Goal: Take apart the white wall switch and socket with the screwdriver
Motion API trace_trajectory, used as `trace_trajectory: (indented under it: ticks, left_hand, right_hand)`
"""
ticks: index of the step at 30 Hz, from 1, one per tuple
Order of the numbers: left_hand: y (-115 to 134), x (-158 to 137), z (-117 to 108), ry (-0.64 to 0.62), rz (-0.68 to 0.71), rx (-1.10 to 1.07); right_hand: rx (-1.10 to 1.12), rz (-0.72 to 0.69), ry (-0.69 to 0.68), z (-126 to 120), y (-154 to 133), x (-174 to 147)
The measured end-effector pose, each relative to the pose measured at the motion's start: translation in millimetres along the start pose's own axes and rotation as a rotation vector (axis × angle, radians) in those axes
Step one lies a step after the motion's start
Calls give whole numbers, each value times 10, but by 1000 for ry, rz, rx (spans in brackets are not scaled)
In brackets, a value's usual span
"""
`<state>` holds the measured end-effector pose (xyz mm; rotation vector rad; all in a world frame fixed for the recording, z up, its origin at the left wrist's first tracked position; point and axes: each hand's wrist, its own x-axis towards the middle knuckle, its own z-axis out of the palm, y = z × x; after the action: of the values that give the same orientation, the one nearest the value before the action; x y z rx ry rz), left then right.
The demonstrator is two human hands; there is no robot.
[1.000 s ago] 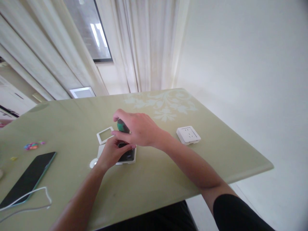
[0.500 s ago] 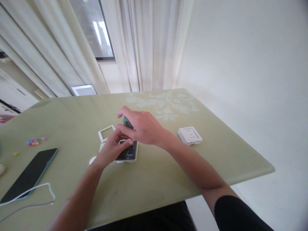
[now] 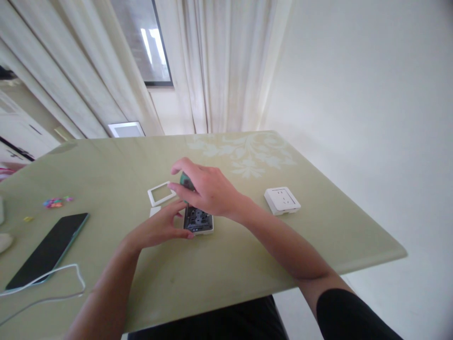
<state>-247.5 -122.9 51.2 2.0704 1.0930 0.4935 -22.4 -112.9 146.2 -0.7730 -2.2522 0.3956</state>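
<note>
An opened wall socket [image 3: 198, 219], white-sided with its dark inside showing, lies on the table in front of me. My left hand [image 3: 166, 225] grips it from the left, thumb at the near edge and fingers towards the far edge. Above its far end, my right hand [image 3: 208, 189] is closed around the green and dark handle of a screwdriver [image 3: 186, 181]. The screwdriver's shaft and tip are hidden by my fingers. Just beyond my left hand lie a white socket frame [image 3: 152, 197] and a small white piece [image 3: 155, 210], partly covered.
On the right sits a second, closed white socket [image 3: 283, 200]. To the left are a phone [image 3: 47, 250], a white cable [image 3: 76, 278], some small colourful pieces [image 3: 54, 202] and a pale rounded object [image 3: 4, 242]. The pale green table [image 3: 219, 283] meets a white wall at right.
My left hand has shifted from the socket's top to its left side, uncovering more of the inside. The socket has moved slightly right. My right hand still holds the screwdriver in nearly the same place.
</note>
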Motion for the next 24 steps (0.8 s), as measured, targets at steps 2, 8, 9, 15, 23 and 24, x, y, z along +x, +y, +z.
trace_trajectory:
  ticks: [2, 8, 9, 15, 23, 24]
  left_hand:
    - [56, 4, 9, 5, -18, 1]
    - [84, -14, 5, 14, -19, 21]
    - [81, -13, 6, 12, -17, 22]
    - [60, -8, 18, 1, 2, 15]
    - [19, -15, 105, 66, -65, 48]
    - [23, -9, 109, 57, -62, 48]
  right_hand:
    - [-7, 6, -8, 28, 14, 2]
    - [-7, 16, -30, 43, 14, 7]
    - [-10, 21, -30, 40, 16, 7]
    - [8, 40, -54, -9, 12, -1]
    - [-225, 81, -137, -76, -214, 7]
    - [-290, 145, -140, -96, -223, 11]
